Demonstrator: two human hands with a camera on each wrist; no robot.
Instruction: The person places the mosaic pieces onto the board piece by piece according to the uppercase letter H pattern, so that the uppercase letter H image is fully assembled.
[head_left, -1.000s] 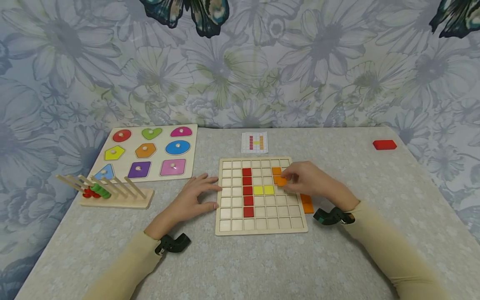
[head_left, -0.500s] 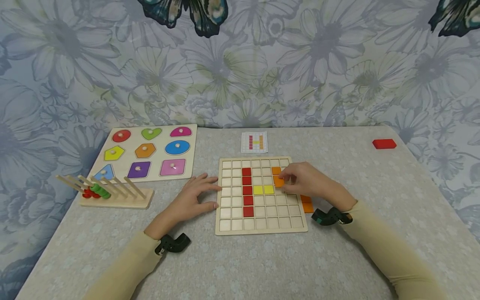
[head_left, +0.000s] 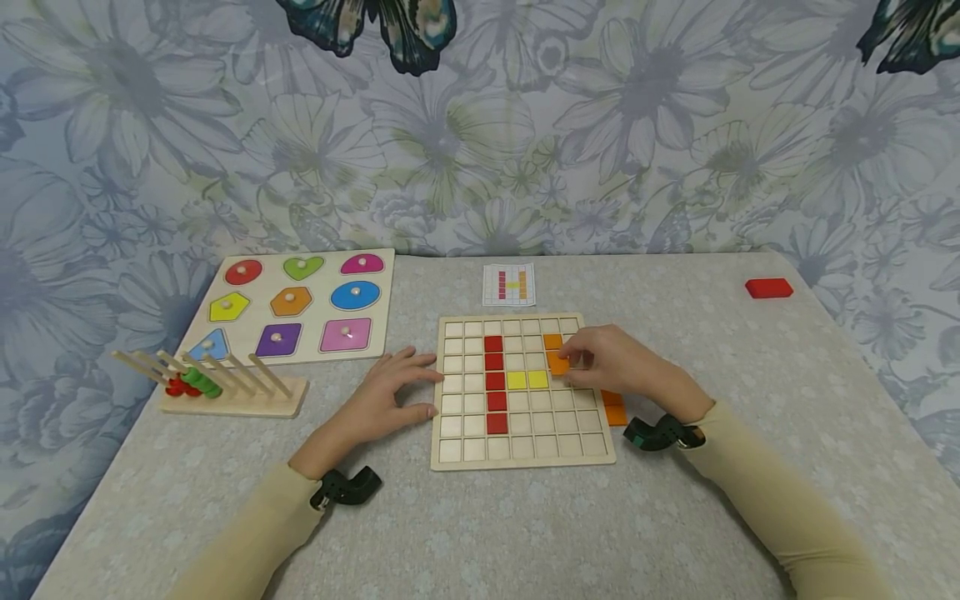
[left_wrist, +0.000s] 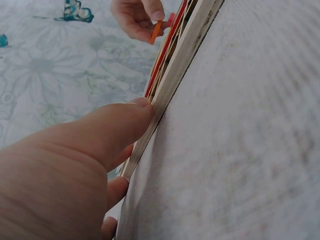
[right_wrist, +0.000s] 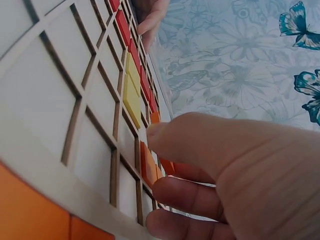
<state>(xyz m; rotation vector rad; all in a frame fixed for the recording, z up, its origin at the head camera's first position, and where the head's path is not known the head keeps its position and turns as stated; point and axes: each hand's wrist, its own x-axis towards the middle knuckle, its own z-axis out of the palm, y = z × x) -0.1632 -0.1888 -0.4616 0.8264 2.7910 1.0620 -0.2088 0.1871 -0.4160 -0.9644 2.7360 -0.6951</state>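
A wooden grid board (head_left: 525, 464) lies in the middle of the table, with a column of red tiles (head_left: 495, 381), two yellow tiles (head_left: 527, 380) and orange tiles (head_left: 552, 342) towards its right. My right hand (head_left: 618, 358) pinches an orange tile (left_wrist: 156, 31) between thumb and fingers at the board's right part; the fingers partly hide the cells there. At the board's left edge, my left hand (head_left: 393, 390) rests with its fingers spread and thumb and fingertips touching the rim. More orange tiles (head_left: 613, 410) lie beside the board's right edge.
Behind the board lies a small pattern card (head_left: 509, 285). A knob puzzle (head_left: 315, 329) of coloured shapes and a pegged wooden stand (head_left: 232, 404) with red and green pieces occupy the left. A red block (head_left: 768, 288) sits far right.
My right hand has shifted very slightly left over the orange tiles, then stays almost still. The left hand and the board have not moved.
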